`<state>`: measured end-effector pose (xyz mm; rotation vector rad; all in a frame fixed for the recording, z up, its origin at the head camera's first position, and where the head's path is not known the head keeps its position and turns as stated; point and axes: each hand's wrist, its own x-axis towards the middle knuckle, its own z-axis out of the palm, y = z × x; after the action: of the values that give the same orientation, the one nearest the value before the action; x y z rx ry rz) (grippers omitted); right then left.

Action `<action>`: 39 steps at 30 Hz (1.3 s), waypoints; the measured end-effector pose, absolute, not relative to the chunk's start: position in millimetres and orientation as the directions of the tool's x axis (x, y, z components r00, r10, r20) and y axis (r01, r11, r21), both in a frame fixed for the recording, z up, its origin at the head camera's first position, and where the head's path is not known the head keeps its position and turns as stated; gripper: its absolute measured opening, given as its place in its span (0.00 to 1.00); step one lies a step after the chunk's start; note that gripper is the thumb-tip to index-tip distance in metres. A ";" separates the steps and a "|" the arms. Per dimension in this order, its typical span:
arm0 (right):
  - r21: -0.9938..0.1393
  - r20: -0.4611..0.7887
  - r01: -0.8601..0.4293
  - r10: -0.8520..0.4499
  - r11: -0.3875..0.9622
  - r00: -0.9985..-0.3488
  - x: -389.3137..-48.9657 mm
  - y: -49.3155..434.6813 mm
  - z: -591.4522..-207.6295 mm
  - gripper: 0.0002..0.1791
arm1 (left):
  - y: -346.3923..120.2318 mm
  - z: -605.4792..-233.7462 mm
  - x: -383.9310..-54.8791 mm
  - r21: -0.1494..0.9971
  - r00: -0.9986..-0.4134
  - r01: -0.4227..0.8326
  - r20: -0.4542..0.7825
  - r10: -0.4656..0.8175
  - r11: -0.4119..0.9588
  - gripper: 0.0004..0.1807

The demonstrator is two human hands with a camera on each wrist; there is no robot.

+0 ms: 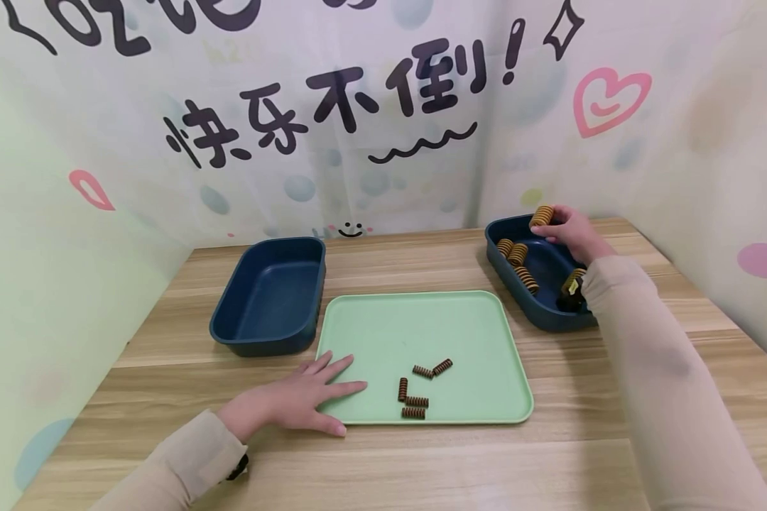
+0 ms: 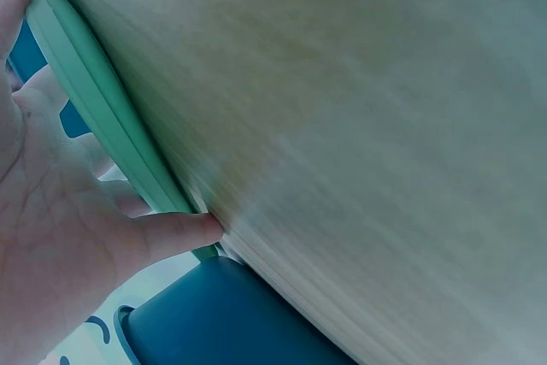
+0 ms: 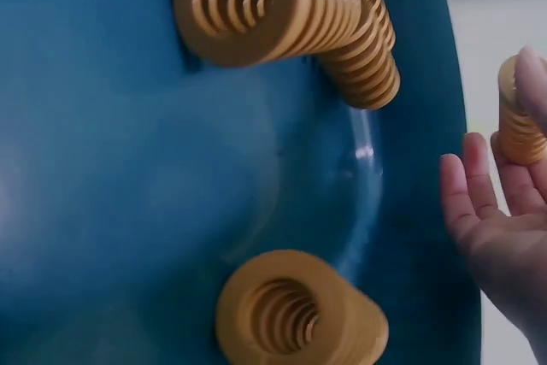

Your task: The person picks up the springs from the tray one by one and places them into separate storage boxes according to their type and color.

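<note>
My right hand pinches a thick yellow coil spring between thumb and fingers, over the far rim of the right blue bin. In the right wrist view, the held spring shows at the right edge, above the bin wall. Several more yellow springs lie inside that bin. My left hand rests with spread fingers on the front left part of the green tray. Its palm and thumb show beside the tray rim in the left wrist view. Several small brown springs lie on the tray's front half.
Another blue bin, with nothing visible inside, stands behind and left of the tray. Everything sits on a wood-grain table. A printed cloth hangs along its back edge, and pale walls flank both sides.
</note>
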<state>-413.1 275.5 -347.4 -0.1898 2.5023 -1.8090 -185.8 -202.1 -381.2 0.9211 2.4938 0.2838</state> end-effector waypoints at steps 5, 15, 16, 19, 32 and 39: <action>-0.939 -0.062 -0.003 -0.177 0.345 -0.982 -412.9 279.5 -353.4 0.23 | -201.7 -382.1 -186.0 0.343 -0.667 0.563 -0.349 0.658 0.752 0.38; -0.885 -0.191 0.065 -0.234 0.461 -0.953 -419.9 281.7 -358.0 0.40 | -202.1 -379.9 -185.4 0.357 -0.664 0.565 -0.338 0.667 0.744 0.38; -0.878 -0.204 0.072 -0.236 0.473 -0.950 -420.3 282.5 -358.7 0.40 | -202.2 -380.1 -185.5 0.357 -0.663 0.568 -0.336 0.669 0.742 0.38; -0.858 -0.259 0.104 -0.247 0.503 -0.934 -421.5 285.4 -360.0 0.41 | -201.9 -380.4 -185.5 0.349 -0.666 0.565 -0.343 0.663 0.748 0.38; -0.765 -0.421 0.161 -0.295 0.624 -0.858 -422.9 286.5 -359.0 0.43 | -200.9 -380.0 -184.8 0.345 -0.669 0.563 -0.343 0.659 0.751 0.38; -0.735 -0.461 0.173 -0.295 0.656 -0.837 -422.3 284.9 -359.2 0.44 | -200.6 -379.8 -184.3 0.346 -0.668 0.563 -0.343 0.660 0.750 0.38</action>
<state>-422.3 284.9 -359.2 -0.0940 2.3146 -1.1067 -184.3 -200.6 -379.8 0.9285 2.4978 0.2910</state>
